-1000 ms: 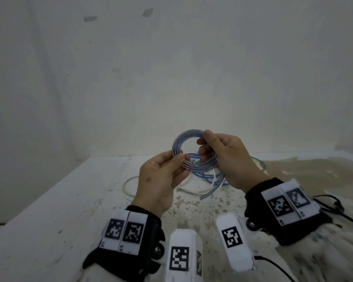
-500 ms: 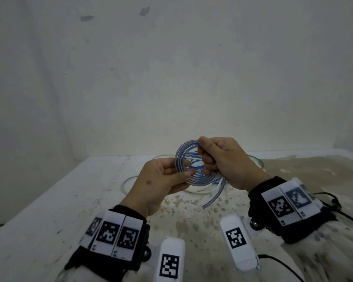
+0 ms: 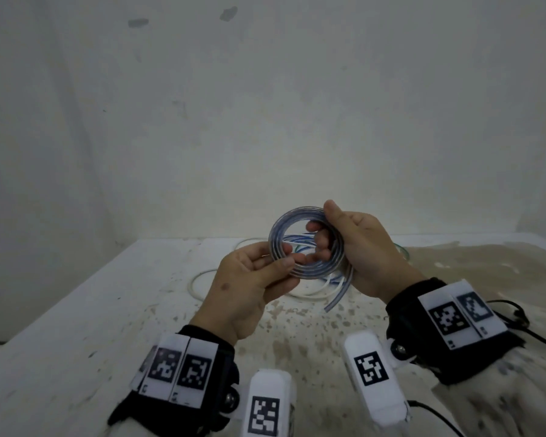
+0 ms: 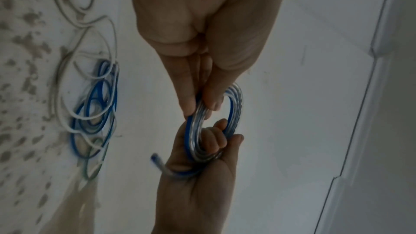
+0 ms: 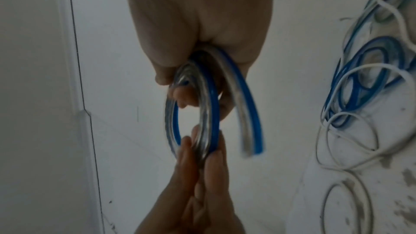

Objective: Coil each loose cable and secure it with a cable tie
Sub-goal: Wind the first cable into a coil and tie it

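Note:
A clear cable with a blue stripe is wound into a small coil [image 3: 278, 234] [image 4: 236, 99] [image 5: 171, 118] that I hold up above the table. My left hand [image 3: 249, 279] [image 4: 202, 70] pinches the coil's lower left side between thumb and fingertips. My right hand [image 3: 356, 247] [image 5: 198, 29] grips the coil's right side, fingers curled through the ring. The cable's free end [image 3: 336, 298] [image 5: 252, 141] hangs loose below the right hand. No cable tie is visible.
Loose blue and white cables [image 3: 300, 244] [image 4: 94, 106] [image 5: 360, 84] lie tangled on the stained white table [image 3: 76, 326] behind my hands. A thin white loop [image 3: 199, 279] lies to the left. A pale wall stands close behind the table.
The coil has grown tighter and the dangling tail shorter. My right hand shifted round the coil's right side; my left hand kept its pinch.

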